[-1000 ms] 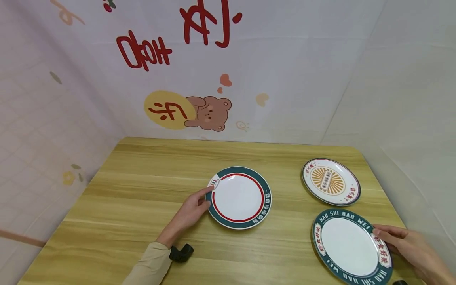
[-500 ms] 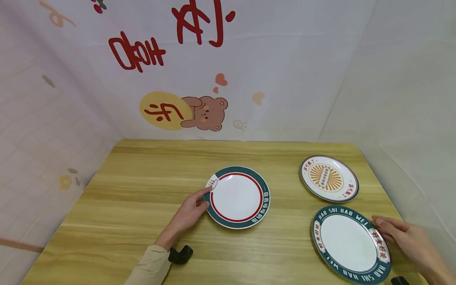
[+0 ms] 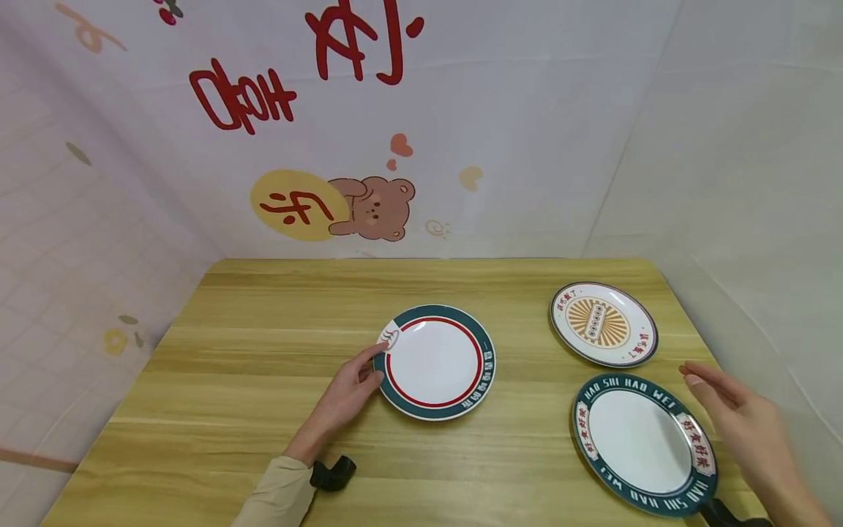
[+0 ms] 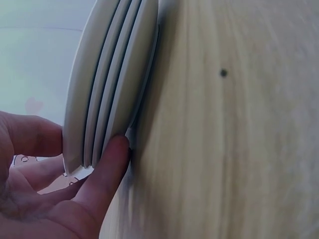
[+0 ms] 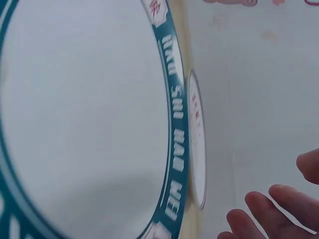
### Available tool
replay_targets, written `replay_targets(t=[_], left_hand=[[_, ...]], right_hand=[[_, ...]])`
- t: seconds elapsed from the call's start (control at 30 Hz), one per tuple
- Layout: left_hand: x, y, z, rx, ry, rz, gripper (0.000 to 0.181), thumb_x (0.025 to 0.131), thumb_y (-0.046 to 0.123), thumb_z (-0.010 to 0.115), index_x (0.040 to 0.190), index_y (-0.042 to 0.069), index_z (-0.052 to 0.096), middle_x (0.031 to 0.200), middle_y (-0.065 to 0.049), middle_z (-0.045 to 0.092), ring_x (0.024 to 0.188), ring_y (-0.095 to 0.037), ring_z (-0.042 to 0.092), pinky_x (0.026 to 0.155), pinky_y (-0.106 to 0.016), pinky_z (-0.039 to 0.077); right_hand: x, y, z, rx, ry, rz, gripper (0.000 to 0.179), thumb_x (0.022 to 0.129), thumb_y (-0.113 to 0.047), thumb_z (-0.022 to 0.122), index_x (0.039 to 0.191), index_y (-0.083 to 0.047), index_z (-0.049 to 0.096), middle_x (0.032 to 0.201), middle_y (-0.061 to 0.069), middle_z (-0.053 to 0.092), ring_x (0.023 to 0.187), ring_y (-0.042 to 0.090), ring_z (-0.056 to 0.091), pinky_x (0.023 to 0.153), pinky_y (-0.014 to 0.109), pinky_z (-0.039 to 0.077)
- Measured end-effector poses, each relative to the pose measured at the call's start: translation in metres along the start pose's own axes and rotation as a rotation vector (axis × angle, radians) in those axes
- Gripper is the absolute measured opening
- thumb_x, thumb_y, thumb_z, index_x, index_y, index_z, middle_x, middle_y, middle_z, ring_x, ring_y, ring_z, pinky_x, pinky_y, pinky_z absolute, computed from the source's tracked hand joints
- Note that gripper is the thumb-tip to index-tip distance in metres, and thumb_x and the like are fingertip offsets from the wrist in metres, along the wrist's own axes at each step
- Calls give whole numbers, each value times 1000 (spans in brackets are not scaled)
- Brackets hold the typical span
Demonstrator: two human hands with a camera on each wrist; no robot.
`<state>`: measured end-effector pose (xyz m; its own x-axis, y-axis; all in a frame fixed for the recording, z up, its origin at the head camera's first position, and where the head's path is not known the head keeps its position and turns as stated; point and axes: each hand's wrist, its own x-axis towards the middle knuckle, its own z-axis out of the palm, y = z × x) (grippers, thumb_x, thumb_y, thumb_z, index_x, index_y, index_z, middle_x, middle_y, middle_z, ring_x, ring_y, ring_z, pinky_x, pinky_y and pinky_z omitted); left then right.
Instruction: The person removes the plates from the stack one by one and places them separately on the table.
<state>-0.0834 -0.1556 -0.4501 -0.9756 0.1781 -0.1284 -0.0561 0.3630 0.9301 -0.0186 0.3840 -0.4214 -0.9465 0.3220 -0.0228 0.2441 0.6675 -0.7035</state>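
At the table's middle, my left hand (image 3: 345,395) holds the left rim of a round plate with a teal border and red ring (image 3: 435,362). The left wrist view shows it as the top of a stack of several plates (image 4: 112,84), pinched between thumb and fingers. My right hand (image 3: 744,421) hovers beside the right rim of a teal-bordered "HAO SHI HAO WEI" plate (image 3: 639,443), apart from it. Its fingers are relaxed with nothing in them; in the right wrist view, the fingertips (image 5: 259,204) show off to the plate's side.
Behind the lettered plate lies a white plate with an orange sunburst (image 3: 626,322), near the table's right edge. White printed cloth (image 3: 527,146) hangs behind the wooden table (image 3: 263,337) and along both sides. Black wrist mounts (image 3: 332,474) sit on the wrists.
My right hand has let go of the lettered plate's rim and moved up and away from it. The left hand keeps its hold on the stack. The head view has shifted slightly.
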Motion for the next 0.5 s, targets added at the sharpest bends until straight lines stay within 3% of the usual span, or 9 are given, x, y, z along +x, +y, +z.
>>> replay_targets(t=[0.13, 0.23, 0.3, 0.5], left_hand=[[0, -1, 0, -78, -9, 13, 60, 104, -1, 53, 160, 5, 34, 162, -24, 35, 141, -40, 48, 113, -48, 41], [0, -1, 0, -105, -4, 5, 65, 103, -1, 52, 163, 4, 26, 161, -27, 35, 140, -41, 48, 114, -49, 40], [0, -1, 0, -108, 0, 3, 66, 103, -1, 53, 163, 2, 25, 160, -28, 37, 140, -41, 48, 114, -48, 40], [1, -2, 1, -128, 8, 14, 63, 103, -2, 53, 160, -2, 28, 157, -25, 41, 143, -37, 45, 116, -46, 38]], right_hand=[[-5, -20, 9, -9, 28, -63, 56, 106, -45, 56, 148, -8, 57, 139, -2, 65, 99, -26, 41, 76, -4, 36], [-7, -38, 19, 9, 28, -108, 53, 107, -41, 56, 147, -7, 58, 143, 15, 62, 100, -26, 42, 75, -3, 39], [-9, -50, 25, 27, 24, -147, 50, 107, -39, 56, 146, -7, 59, 142, 19, 61, 101, -25, 43, 76, -2, 40], [-12, -79, 42, 95, 2, -275, 41, 107, -33, 59, 139, -8, 65, 137, 15, 66, 107, -23, 49, 81, 0, 42]])
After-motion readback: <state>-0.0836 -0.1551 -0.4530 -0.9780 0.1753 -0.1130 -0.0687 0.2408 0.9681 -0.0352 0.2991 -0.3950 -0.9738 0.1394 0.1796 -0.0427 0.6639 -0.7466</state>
